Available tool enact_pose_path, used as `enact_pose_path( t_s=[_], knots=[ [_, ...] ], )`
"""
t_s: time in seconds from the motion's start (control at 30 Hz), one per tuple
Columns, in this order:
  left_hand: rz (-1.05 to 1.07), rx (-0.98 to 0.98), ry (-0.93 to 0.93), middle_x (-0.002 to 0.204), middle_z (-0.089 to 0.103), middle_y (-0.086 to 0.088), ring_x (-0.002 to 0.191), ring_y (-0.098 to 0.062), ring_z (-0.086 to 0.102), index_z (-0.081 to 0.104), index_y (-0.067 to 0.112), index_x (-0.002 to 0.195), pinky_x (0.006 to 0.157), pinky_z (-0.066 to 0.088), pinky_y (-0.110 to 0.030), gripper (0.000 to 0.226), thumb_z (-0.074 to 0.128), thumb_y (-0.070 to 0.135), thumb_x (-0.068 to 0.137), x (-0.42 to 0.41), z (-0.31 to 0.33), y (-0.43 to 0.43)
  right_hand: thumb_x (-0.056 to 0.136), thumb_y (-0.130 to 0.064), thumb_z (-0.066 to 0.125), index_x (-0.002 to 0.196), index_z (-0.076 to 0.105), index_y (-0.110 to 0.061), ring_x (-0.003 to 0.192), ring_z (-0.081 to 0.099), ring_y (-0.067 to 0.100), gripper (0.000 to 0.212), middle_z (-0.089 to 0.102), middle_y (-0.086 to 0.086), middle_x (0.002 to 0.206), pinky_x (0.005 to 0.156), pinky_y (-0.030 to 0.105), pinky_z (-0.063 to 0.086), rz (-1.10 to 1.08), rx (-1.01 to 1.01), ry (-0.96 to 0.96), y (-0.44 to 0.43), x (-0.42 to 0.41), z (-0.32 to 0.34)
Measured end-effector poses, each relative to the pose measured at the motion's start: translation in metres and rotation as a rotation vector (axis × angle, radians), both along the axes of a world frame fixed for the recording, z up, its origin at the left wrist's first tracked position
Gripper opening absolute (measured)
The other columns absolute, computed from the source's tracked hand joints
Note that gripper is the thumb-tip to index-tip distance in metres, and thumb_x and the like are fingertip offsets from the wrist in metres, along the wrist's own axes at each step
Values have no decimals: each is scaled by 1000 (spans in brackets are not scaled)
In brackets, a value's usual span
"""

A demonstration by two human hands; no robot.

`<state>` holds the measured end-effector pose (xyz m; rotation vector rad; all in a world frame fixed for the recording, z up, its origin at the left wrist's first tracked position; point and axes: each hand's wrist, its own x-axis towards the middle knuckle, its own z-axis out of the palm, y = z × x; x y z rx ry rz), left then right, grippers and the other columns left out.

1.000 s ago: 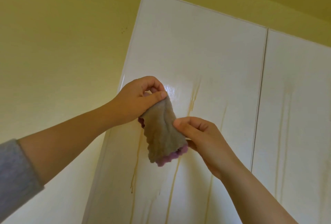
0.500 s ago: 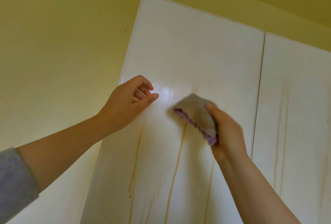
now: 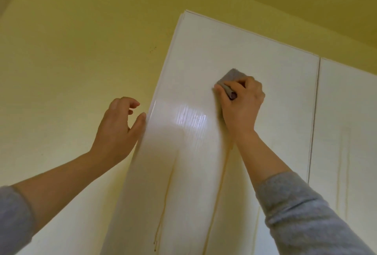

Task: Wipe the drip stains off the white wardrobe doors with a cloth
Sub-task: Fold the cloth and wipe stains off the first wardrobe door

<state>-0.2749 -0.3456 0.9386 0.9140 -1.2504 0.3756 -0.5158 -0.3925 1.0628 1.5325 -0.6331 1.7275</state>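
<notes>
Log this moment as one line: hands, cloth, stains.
right hand: grips cloth, pressed to left door | left hand: open, beside door edge | stains: streaks below cloth, also on right door

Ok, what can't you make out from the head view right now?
All in the head view:
The left door under the cloth and right hand: covered, so any stain there is unseen.
The lower ends of the drip stains: cut off by the bottom edge.
The right door: cut off by the right edge.
Whether the left hand touches the door edge: blurred.
</notes>
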Motion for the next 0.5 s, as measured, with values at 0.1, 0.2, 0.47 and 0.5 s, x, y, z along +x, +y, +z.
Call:
enact_pose_path(
  t_s=[0.1, 0.2, 0.47, 0.5],
  knots=[
    [-75, 39, 21, 120, 45, 4, 107, -16, 51, 49, 14, 126, 90, 44, -34, 47, 45, 45, 91, -3, -5, -5, 93, -41, 60, 106, 74, -18, 116, 47, 21, 30, 56, 6, 122, 95, 29, 38, 2, 6, 97, -2, -8, -2],
    [-144, 37, 50, 125, 42, 6, 112, -14, 50, 45, 17, 132, 97, 45, -37, 53, 41, 47, 88, -12, -9, -13, 96, -34, 60, 104, 72, -14, 103, 52, 26, 25, 58, 7, 112, 80, 22, 34, -90, -29, 166, -3, -8, -4],
    [-232, -16, 112, 151, 36, 0, 131, -7, 37, 30, 18, 152, 105, 27, -21, 55, 31, 42, 102, -41, -9, -29, 82, -9, 70, 103, 75, -15, 81, 49, 25, 22, 54, 4, 91, 66, 32, 41, -32, -57, 466, -3, 7, -92],
    [-231, -2, 120, 156, 31, 0, 137, -9, 32, 24, 19, 155, 105, 23, -17, 53, 31, 38, 106, -41, -9, -31, 82, -9, 63, 105, 75, -15, 82, 47, 22, 27, 53, 2, 93, 65, 30, 40, -29, -44, 535, 0, 3, -110]
  ],
)
